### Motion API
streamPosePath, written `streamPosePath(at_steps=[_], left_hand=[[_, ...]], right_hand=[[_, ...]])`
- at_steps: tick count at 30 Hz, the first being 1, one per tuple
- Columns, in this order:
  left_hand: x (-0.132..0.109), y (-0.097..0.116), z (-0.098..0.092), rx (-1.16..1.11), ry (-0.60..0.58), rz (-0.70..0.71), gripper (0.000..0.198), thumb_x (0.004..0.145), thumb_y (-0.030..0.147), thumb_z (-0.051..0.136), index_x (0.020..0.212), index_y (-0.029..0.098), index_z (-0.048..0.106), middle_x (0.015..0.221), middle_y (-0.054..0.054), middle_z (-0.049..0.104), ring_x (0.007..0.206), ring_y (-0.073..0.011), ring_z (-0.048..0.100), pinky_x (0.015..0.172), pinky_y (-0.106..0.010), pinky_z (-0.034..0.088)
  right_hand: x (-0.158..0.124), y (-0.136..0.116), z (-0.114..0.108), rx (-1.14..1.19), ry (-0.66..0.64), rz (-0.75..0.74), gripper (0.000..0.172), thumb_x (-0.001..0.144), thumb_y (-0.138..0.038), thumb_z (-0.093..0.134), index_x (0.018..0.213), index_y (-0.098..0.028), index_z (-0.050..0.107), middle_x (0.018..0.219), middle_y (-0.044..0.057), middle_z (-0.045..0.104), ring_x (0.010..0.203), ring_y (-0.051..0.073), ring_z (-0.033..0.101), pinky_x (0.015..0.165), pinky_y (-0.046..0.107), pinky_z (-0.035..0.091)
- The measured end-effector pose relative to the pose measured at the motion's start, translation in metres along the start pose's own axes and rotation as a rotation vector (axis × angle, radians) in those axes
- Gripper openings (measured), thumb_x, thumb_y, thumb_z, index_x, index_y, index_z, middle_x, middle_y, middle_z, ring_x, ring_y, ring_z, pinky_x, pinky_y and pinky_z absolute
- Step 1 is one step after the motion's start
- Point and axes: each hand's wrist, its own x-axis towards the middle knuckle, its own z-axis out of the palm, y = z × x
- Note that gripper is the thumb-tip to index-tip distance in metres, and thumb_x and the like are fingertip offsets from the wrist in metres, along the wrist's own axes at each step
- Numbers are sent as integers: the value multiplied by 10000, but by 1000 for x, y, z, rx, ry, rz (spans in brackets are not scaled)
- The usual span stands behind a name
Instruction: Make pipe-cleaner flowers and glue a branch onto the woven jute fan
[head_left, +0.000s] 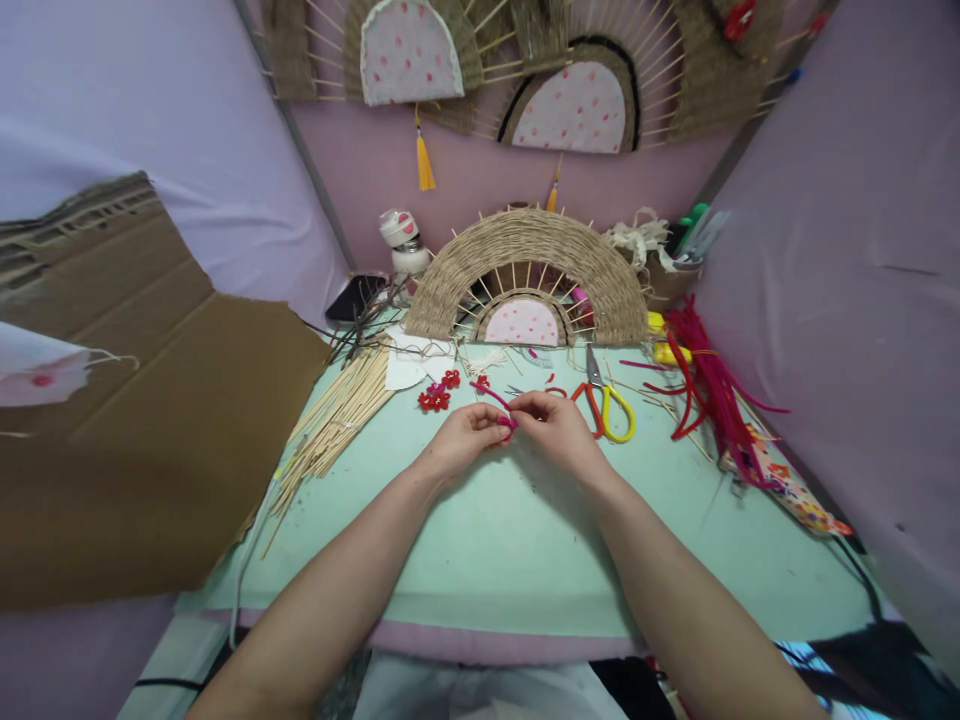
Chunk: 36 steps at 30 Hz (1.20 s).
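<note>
Over the middle of the table, my left hand (469, 437) pinches a magenta pipe cleaner (492, 394) bent into a small curl. My right hand (553, 428) meets it from the other side, fingertips closed on the same pipe cleaner. One free end sticks out up and to the left; the part between the fingers is mostly hidden. Small red flowers (434, 398) lie left of the hands, and another red flower (481, 383) is just beyond them. Scissors (616, 415) with one red-orange and one yellow handle rest right of my right hand.
A half-round woven fan (525, 228) stands at the back. Thin sticks (337, 405) and a large cardboard sheet (225, 400) are on the left. To the right lies a bundle of magenta pipe cleaners (716, 390). Two jars (405, 250) and a pen cup (671, 278) stand behind.
</note>
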Motion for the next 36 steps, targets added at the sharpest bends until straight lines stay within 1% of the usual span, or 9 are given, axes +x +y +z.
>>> streamPosePath(at_steps=[4, 8, 12, 16, 20, 24, 30, 33, 36], left_hand=[[3, -3, -1, 9, 53, 57, 251, 580, 249, 776, 747, 133, 628, 714, -12, 636, 626, -81, 552, 648, -236, 421], [4, -3, 2, 5, 105, 77, 238, 582, 235, 774, 743, 129, 634, 722, -19, 648, 650, -85, 566, 658, -232, 424], [3, 0, 5, -33, 140, 43, 259, 553, 225, 792, 739, 121, 646, 713, -24, 652, 642, -87, 571, 654, -231, 432], [1, 3, 2, -50, 103, -3, 280, 560, 249, 798, 763, 117, 658, 708, -28, 646, 634, -85, 568, 650, -231, 435], [-2, 4, -2, -35, 32, -54, 323, 550, 263, 818, 784, 118, 649, 702, -30, 640, 625, -90, 566, 636, -240, 434], [-4, 7, -7, -65, -39, -161, 319, 558, 258, 830, 751, 116, 618, 685, -19, 622, 605, -75, 557, 648, -238, 443], [-5, 12, -14, -220, -169, -252, 270, 601, 173, 804, 797, 109, 630, 718, -29, 621, 617, -64, 562, 629, -200, 445], [-5, 14, -15, -285, -192, -282, 257, 603, 152, 797, 799, 108, 637, 702, -20, 607, 611, -54, 554, 626, -185, 443], [-4, 13, -13, -217, -154, -221, 253, 603, 169, 793, 797, 111, 642, 713, -22, 616, 621, -61, 556, 639, -197, 446]], right_hand=[[-1, 0, -1, -137, 8, -8, 193, 710, -226, 536, 785, -169, 704, 699, 14, 683, 632, 140, 576, 594, 241, 419], [-4, -3, -1, -247, 52, -41, 205, 712, -203, 531, 785, -180, 721, 695, 11, 695, 628, 140, 590, 620, 244, 435], [-5, -6, -1, -236, 33, -68, 243, 731, -193, 520, 854, -196, 729, 797, 27, 721, 710, 159, 624, 675, 265, 457], [-2, -3, -3, -83, -32, -56, 237, 749, -216, 529, 890, -195, 719, 874, 38, 725, 780, 175, 637, 712, 287, 471], [0, 1, -5, -15, -87, -69, 195, 743, -229, 541, 840, -192, 706, 821, 27, 715, 767, 173, 627, 711, 289, 465], [-1, 1, -6, 8, -134, -67, 152, 730, -226, 536, 784, -189, 673, 756, 7, 683, 705, 148, 592, 682, 272, 449], [-2, -3, -5, 190, -200, -30, 110, 729, -246, 558, 794, -182, 620, 729, -15, 619, 676, 125, 546, 655, 254, 422], [-2, -5, -4, 222, -204, -52, 96, 746, -243, 546, 802, -187, 601, 736, -22, 595, 685, 120, 533, 671, 252, 418], [-1, -5, -5, 163, -151, -105, 115, 745, -250, 552, 829, -189, 603, 790, -4, 600, 750, 136, 543, 708, 266, 424]])
